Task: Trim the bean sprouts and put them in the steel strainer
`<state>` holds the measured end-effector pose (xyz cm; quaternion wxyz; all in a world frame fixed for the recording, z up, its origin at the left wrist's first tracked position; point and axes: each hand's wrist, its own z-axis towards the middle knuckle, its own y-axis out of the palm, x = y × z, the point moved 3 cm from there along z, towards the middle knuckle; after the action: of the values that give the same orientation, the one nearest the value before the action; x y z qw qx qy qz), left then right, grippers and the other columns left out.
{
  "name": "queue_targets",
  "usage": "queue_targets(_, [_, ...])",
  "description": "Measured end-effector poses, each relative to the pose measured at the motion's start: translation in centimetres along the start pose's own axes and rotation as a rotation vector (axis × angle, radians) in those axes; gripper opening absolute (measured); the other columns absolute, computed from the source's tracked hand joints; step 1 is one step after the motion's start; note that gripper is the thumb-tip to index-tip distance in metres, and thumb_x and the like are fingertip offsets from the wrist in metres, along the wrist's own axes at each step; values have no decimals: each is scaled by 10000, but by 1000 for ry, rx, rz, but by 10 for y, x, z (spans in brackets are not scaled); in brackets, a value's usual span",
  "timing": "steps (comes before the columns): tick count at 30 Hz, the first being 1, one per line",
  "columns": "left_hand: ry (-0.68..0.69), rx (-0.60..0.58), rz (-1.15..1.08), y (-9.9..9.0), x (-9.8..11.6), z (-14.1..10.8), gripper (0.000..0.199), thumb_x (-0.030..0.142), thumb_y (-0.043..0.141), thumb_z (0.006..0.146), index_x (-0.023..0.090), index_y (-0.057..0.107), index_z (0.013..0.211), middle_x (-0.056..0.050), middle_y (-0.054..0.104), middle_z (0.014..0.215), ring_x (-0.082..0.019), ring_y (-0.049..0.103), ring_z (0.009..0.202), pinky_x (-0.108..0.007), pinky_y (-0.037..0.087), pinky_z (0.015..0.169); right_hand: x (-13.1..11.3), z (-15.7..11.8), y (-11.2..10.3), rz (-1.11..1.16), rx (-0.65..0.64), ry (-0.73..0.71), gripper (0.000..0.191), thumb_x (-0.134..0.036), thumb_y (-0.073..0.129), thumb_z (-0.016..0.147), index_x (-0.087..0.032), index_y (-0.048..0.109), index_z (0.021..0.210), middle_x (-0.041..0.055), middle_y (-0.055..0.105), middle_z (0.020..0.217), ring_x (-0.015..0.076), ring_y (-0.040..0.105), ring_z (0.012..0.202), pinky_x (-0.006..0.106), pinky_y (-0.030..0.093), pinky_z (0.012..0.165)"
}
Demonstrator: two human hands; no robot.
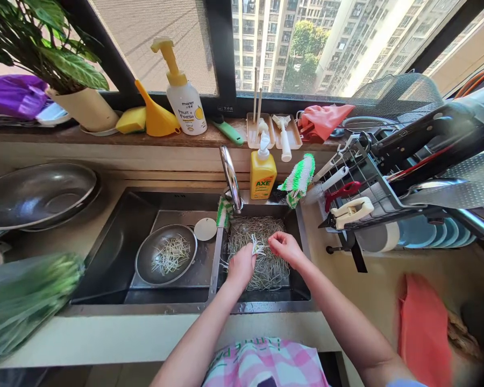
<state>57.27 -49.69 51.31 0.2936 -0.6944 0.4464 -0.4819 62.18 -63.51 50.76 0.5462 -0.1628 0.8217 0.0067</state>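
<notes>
Over the right sink basin, my left hand (242, 267) is closed around a small bunch of bean sprouts (257, 246), their pale ends sticking out past the fingers. My right hand (285, 248) is beside it, thumb and fingertips pinched together; whatever lies between them is too small to make out. Below both hands a thick layer of thin bean sprouts (272, 277) fills the right basin. In the left basin a round dark pan (145, 264) holds a smaller heap of whitish sprouts (171, 257).
A chrome faucet (229, 177) rises behind the basin divider. A yellow AXE bottle (263, 177) and a green-white cloth (298, 180) stand behind the right basin. To the right is a wire rack (381, 177) with knives; a wok (40, 196) and bagged greens (32, 295) lie left.
</notes>
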Motion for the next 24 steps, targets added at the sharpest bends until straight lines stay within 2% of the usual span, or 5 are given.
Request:
queue_targets(4, [22,37,96,-1,3,1,167,251,392,826,210,474,966,-58,575,915,-169,556,836,-253,376,665,9,-8,2,49,-79,132,224,-365,574,642,-176,479,567,-30,518,449,79,439,384,189,335,380])
queue_targets(7, [49,66,173,0,5,1,163,220,399,821,199,468,968,-63,564,910,-175,547,851,-268,383,696,14,-12,7,48,-88,179,174,-295,591,614,-173,495,537,-30,517,417,81,447,376,187,337,379])
queue_targets(13, [109,134,264,3,7,-1,182,197,345,837,183,472,968,-61,549,859,-182,545,808,-282,392,684,20,-13,14,-1,-19,179,110,-196,537,591,-174,490,495,-42,498,387,76,431,359,181,326,372])
queue_targets(20, [117,173,308,5,6,-1,217,188,332,840,187,476,1002,-62,540,850,-183,537,814,-281,392,693,24,-13,20,45,-68,225,134,-227,499,602,-182,432,495,-41,483,411,73,419,366,178,328,370])
queue_targets(24, [107,153,289,6,6,0,202,187,346,836,183,476,990,-60,549,862,-177,538,817,-281,393,694,29,-11,17,-83,69,128,111,-199,469,588,-176,435,485,-55,435,401,68,392,380,172,287,385])
